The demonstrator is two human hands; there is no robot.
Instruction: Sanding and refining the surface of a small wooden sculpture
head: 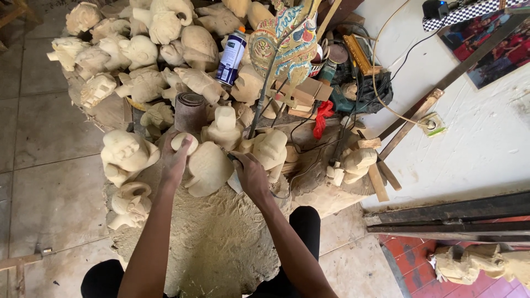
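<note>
Pale unpainted wood fills the view: a heap of carved heads (138, 49) covers the far half of the dusty work block (221, 243), with a roll of sandpaper (189, 110), a spray can (231, 57) and a painted puppet figure (287, 41) standing among them. Nearer, one unfinished carving (208, 167) lies on the block between both arms. The left hand (175, 157) is closed around its rounded knob end, bracing it. The right hand (251, 175) is clamped on a small tool (233, 160), probably a knife or scraper, though the blade is mostly hidden, and its tip meets the carving's right flank. This looks like the shaping or smoothing stage; a further stroke would need the left grip firm and the edge angled away from the fingers.
</note>
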